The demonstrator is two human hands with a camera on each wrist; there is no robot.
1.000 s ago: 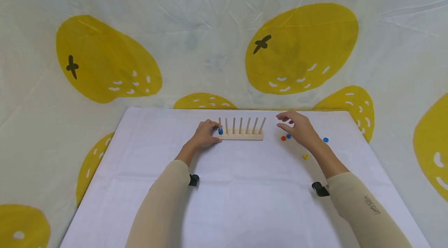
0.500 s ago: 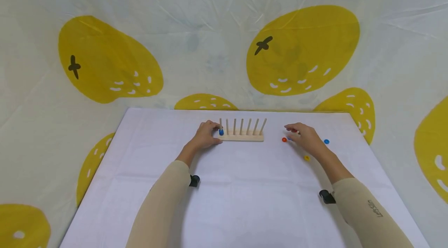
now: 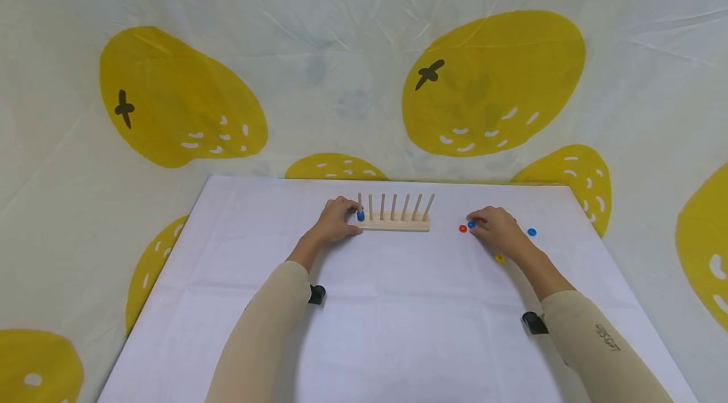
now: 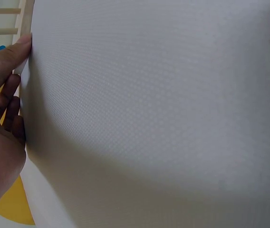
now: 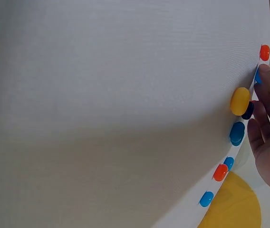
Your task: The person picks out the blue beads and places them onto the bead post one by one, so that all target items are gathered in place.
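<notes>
My left hand grips the left end of a pale wooden peg stand, thumb along its front edge and fingers behind. Several thin upright pegs rise from the stand. Blue beads are threaded low on the leftmost peg, beside my index finger. To the right of the stand, my right hand pinches a blue bead between thumb and fingertips, low at the tabletop. In the right wrist view that blue bead is partly hidden by the thumb. An orange-red bead lies just left of these fingertips.
A yellow bead lies below my right hand and another blue bead to its right. The right wrist view shows several more beads, including a red bead. A patterned cloth hangs behind the white tabletop.
My right hand has moved right and down from beside the peg stand, and its fingers have closed on the blue bead. The left hand stays at the stand's end.
</notes>
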